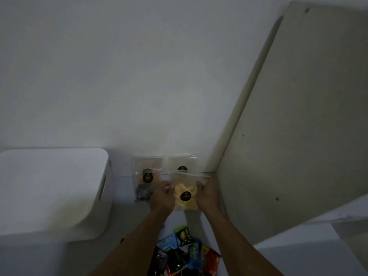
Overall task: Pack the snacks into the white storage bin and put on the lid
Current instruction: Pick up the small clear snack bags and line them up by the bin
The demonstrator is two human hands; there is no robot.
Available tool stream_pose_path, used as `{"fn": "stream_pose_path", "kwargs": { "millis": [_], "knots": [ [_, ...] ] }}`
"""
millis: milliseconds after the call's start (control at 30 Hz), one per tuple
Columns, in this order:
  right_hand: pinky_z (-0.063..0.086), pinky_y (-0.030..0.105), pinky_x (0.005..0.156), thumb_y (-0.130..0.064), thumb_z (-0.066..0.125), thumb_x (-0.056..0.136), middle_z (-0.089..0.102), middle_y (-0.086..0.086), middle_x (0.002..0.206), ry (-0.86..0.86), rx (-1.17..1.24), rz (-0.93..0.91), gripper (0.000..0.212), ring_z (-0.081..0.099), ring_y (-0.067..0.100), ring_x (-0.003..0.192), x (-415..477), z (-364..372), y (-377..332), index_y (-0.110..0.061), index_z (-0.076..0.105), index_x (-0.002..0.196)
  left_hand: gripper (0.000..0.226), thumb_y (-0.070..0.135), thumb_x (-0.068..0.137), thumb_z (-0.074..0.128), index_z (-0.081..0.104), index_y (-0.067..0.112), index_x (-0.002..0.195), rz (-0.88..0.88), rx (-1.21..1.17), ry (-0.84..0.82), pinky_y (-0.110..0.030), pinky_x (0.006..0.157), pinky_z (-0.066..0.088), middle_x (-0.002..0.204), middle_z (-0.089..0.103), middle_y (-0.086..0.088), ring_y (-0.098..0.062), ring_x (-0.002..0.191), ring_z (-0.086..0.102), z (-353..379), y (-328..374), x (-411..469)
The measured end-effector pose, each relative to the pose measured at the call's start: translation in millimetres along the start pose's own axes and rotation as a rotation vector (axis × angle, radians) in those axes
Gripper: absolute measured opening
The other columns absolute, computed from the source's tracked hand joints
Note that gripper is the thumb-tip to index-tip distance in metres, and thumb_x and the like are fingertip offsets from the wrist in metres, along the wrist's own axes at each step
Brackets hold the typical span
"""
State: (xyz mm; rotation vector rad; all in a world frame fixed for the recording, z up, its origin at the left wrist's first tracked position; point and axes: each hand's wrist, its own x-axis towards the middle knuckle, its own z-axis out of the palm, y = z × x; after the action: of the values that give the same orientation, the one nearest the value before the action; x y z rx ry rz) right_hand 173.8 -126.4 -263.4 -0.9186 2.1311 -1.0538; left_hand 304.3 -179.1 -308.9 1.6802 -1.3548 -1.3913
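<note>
Being held by both sides: clear pouch [186, 196] w/ yellow snacks, pinched by left hand [162, 197] & right hand [208, 196], near the wall [139, 76]. White storage bin [53, 196] is set well to the left, lid [49, 162] seemingly on. Colourful packets [185, 253] are heaped below the hands.

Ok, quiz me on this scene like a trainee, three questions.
1. True or false: the white bin stands left of both hands.
2. The clear pouch of yellow snacks is gripped by: A one hand, B both hands, C neither.
3. Fill in: the colourful packets lie ___ to the person than the pouch.
Key: 1 true; 2 B, left hand and right hand; 3 nearer.
</note>
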Motion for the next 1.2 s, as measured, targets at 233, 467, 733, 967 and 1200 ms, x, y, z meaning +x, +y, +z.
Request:
{"fn": "stream_pose_path", "kwargs": {
  "millis": [233,467,733,967,1200],
  "knots": [
    [0.044,0.024,0.076,-0.012,0.050,0.098,0.064,0.007,0.111,-0.023,0.022,0.059,0.034,0.059,0.017,0.093,27,11,12,-0.011,0.046,0.132,0.018,0.014,0.096,0.054,0.065,0.024,0.107,-0.023,-0.074,0.002,-0.052,0.090,0.055,0.112,0.065,-0.010,-0.028,0.100,0.063,10,15,0],
    [0.050,0.041,0.099,-0.012,0.050,0.093,0.061,0.008,0.132,-0.079,0.025,0.055,0.045,0.059,0.023,0.116,35,16,15,-0.014,0.051,0.138,0.032,0.013,0.099,0.049,0.060,0.010,0.129,-0.034,-0.097,0.006,-0.036,0.084,0.050,0.118,0.065,-0.017,-0.036,0.109,0.061,9,28,-1],
    [0.042,0.040,0.109,-0.016,0.056,0.095,0.051,0.008,0.144,-0.132,0.046,0.093,0.055,0.050,0.023,0.130,41,10,15,-0.015,0.039,0.148,0.020,0.009,0.098,0.047,0.063,0.017,0.105,-0.018,-0.033,-0.011,-0.044,0.086,0.049,0.104,0.058,-0.006,-0.025,0.095,0.055,11,33,1],
    [0.035,0.028,0.108,-0.016,0.053,0.098,0.044,0.011,0.150,-0.133,-0.100,0.018,0.059,0.044,0.025,0.136,33,-2,0,-0.009,0.030,0.152,0.046,0.018,0.096,0.055,0.050,-0.002,0.138,-0.036,0.141,-0.032,-0.035,0.105,0.041,0.141,0.051,-0.019,-0.033,0.127,0.050,-7,50,-7],
    [0.043,0.034,0.100,-0.035,0.054,0.097,0.054,0.017,0.139,-0.136,-0.397,-0.170,0.053,0.052,0.030,0.127,1,-17,-66,-0.002,0.046,0.139,0.050,0.036,0.096,0.056,0.054,0.005,0.135,0.198,0.363,0.013,-0.031,0.102,0.041,0.138,0.057,-0.014,-0.028,0.124,0.054,-72,98,-35]
  ]
}}
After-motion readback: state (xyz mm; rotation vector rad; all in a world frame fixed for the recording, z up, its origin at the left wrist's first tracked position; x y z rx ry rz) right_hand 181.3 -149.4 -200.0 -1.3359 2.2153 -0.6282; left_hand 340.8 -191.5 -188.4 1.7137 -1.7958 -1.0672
